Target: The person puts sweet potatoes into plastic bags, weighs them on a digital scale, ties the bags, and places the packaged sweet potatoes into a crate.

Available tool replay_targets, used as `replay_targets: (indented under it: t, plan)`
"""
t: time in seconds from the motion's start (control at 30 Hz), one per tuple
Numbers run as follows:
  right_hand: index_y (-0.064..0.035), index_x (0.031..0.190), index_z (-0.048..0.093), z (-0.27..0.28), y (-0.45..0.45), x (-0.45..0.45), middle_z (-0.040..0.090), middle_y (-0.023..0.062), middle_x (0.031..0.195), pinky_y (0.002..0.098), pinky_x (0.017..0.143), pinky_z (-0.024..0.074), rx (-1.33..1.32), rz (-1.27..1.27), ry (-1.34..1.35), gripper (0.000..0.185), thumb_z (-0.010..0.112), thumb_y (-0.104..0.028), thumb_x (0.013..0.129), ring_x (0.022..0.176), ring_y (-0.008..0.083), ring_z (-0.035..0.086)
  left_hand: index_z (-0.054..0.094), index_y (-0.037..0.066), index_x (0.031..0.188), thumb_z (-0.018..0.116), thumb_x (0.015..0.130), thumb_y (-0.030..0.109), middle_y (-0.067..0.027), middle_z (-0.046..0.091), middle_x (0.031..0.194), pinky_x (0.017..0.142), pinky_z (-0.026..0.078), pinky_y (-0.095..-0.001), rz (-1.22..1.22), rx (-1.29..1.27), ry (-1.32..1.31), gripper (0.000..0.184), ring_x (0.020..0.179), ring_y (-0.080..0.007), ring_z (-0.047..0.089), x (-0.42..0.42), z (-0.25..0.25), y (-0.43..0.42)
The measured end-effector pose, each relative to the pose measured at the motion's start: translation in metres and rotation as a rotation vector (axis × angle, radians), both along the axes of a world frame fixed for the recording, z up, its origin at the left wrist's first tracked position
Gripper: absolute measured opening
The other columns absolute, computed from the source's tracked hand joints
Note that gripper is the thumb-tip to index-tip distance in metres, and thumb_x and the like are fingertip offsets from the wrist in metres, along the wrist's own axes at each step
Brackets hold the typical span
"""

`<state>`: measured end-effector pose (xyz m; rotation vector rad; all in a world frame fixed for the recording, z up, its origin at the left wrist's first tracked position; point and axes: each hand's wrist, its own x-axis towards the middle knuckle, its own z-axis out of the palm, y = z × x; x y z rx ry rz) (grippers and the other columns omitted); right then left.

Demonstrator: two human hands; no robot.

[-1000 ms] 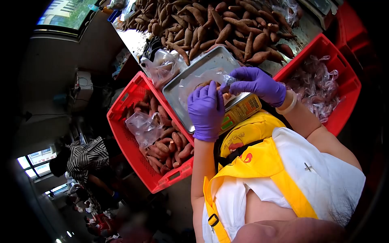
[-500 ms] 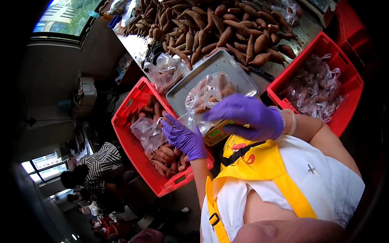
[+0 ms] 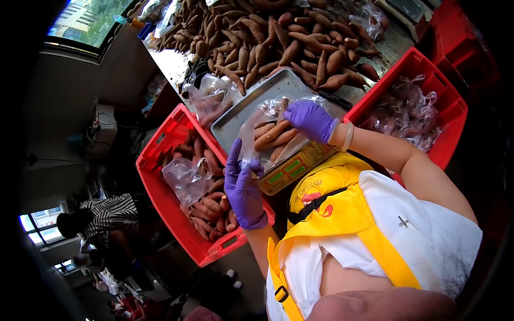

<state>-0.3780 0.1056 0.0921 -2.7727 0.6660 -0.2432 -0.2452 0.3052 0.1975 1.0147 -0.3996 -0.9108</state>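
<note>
My left hand (image 3: pixel 243 187), in a purple glove, is at the left side of a clear plastic bag (image 3: pixel 247 136). Its index finger stretches up along the bag's edge, with the thumb apart from it. Several sweet potatoes (image 3: pixel 272 135) lie in the bag, on the metal pan (image 3: pixel 227 124) of a scale. My right hand (image 3: pixel 310 120), gloved too, has its fingers closed at the bag's far right side, around the end of an upright sweet potato (image 3: pixel 283 108). Its fingertips are partly hidden. The scale's green display (image 3: pixel 285 172) faces me.
Loose sweet potatoes (image 3: pixel 267 43) are heaped on the table beyond. A red crate (image 3: pixel 155 140) at left holds sweet potatoes and a plastic bag (image 3: pixel 187 176). Filled bags (image 3: pixel 409 109) fill the right red crate (image 3: pixel 455 128). Another bag (image 3: pixel 209 99) stands beside the pan. A person (image 3: pixel 110 216) is at far left.
My right hand has moved up and away from the scale's front, uncovering the display and the bag's sweet potatoes. My left hand has shifted from over the left crate to the bag's edge.
</note>
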Motion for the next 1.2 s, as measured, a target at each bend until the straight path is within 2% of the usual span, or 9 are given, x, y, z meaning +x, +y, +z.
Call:
replay_targets:
  t: [0.07, 0.23, 0.3, 0.33, 0.5, 0.7, 0.77, 0.87, 1.2]
  plan:
    - [-0.0087, 0.106, 0.06, -0.017, 0.004, 0.002, 0.062, 0.0152, 0.101, 0.0398, 0.082, 0.0495, 0.043, 0.169, -0.045, 0.024, 0.057, -0.007, 0.083, 0.092, 0.034, 0.061, 0.041, -0.002, 0.141, 0.058, 0.09, 0.01, -0.0065, 0.065, 0.093, 0.071, 0.043, -0.0199, -0.068, -0.032, -0.051, 0.055, 0.074, -0.0086, 0.054, 0.002, 0.003, 0.002]
    - [-0.0061, 0.111, 0.059, -0.016, -0.026, -0.003, 0.06, 0.0171, 0.103, 0.0402, 0.086, 0.0485, 0.157, 0.03, -0.023, 0.03, 0.058, -0.007, 0.081, 0.099, 0.0364, 0.059, 0.041, 0.001, 0.143, 0.058, 0.091, 0.011, -0.0119, 0.063, 0.12, 0.071, 0.042, -0.0191, -0.178, -0.001, -0.081, 0.055, 0.078, -0.0082, 0.057, 0.0, -0.001, -0.007]
    - [-0.0059, 0.109, 0.059, -0.016, -0.029, -0.003, 0.06, 0.0162, 0.105, 0.0401, 0.088, 0.0476, 0.131, -0.004, 0.034, 0.03, 0.06, -0.008, 0.079, 0.1, 0.0352, 0.059, 0.041, 0.002, 0.143, 0.057, 0.092, 0.01, -0.0109, 0.063, 0.12, 0.072, 0.041, -0.0193, -0.228, 0.051, -0.039, 0.054, 0.082, -0.0083, 0.058, -0.009, -0.007, -0.011]
    - [-0.0063, 0.109, 0.059, -0.014, -0.02, -0.006, 0.059, 0.0159, 0.106, 0.0391, 0.09, 0.0468, -0.157, 0.036, -0.128, 0.031, 0.062, -0.01, 0.078, 0.1, 0.0341, 0.059, 0.041, 0.002, 0.143, 0.057, 0.092, 0.01, -0.0109, 0.063, 0.12, 0.072, 0.041, -0.0193, -0.234, 0.052, -0.038, 0.054, 0.082, -0.0083, 0.058, -0.009, -0.006, -0.012]
    - [-0.0087, 0.111, 0.06, -0.032, -0.025, 0.0, 0.06, 0.0171, 0.105, 0.0416, 0.087, 0.0482, -0.055, 0.342, -0.206, 0.041, 0.072, -0.017, 0.073, 0.098, 0.0342, 0.06, 0.041, 0.003, 0.143, 0.055, 0.093, 0.01, -0.0101, 0.061, 0.123, 0.075, 0.039, -0.0204, -0.186, 0.034, -0.126, 0.052, 0.086, -0.008, 0.059, -0.001, -0.005, -0.012]
    - [-0.0132, 0.115, 0.062, -0.019, -0.053, -0.001, 0.064, 0.0216, 0.104, 0.0428, 0.084, 0.0502, 0.38, 0.178, -0.081, 0.051, 0.077, -0.024, 0.067, 0.094, 0.0397, 0.062, 0.043, 0.0, 0.141, 0.055, 0.094, 0.013, -0.0124, 0.062, 0.121, 0.069, 0.041, -0.0204, -0.174, 0.06, -0.182, 0.05, 0.079, -0.0072, 0.057, -0.003, -0.004, -0.016]
    - [-0.0067, 0.114, 0.062, -0.019, -0.062, -0.006, 0.066, 0.0183, 0.104, 0.0381, 0.085, 0.0498, 0.483, 0.191, -0.083, 0.048, 0.075, -0.025, 0.073, 0.094, 0.0339, 0.063, 0.043, 0.0, 0.141, 0.055, 0.093, 0.013, -0.0125, 0.062, 0.122, 0.069, 0.041, -0.0205, -0.135, 0.05, -0.158, 0.051, 0.078, -0.0075, 0.057, -0.003, -0.007, -0.011]
    - [0.0009, 0.118, 0.06, -0.01, -0.069, -0.013, 0.063, 0.0023, 0.103, 0.0301, 0.09, 0.0445, 1.325, 0.092, -0.331, 0.044, 0.069, -0.028, 0.086, 0.095, 0.0149, 0.058, 0.044, 0.001, 0.141, 0.054, 0.094, 0.011, -0.0122, 0.062, 0.121, 0.069, 0.041, -0.0212, -0.089, 0.085, -0.168, 0.049, 0.078, -0.0077, 0.057, 0.001, -0.009, -0.008]
    - [-0.0081, 0.129, 0.055, 0.003, -0.079, 0.009, 0.062, 0.0016, 0.106, 0.022, 0.07, 0.0428, 2.153, 0.16, -0.659, 0.042, 0.06, -0.03, 0.094, 0.084, 0.01, 0.055, 0.043, 0.0, 0.14, 0.056, 0.093, 0.012, -0.0144, 0.061, 0.122, 0.077, 0.044, -0.0237, -0.046, 0.122, -0.18, 0.05, 0.082, -0.0106, 0.059, 0.002, -0.015, -0.004]
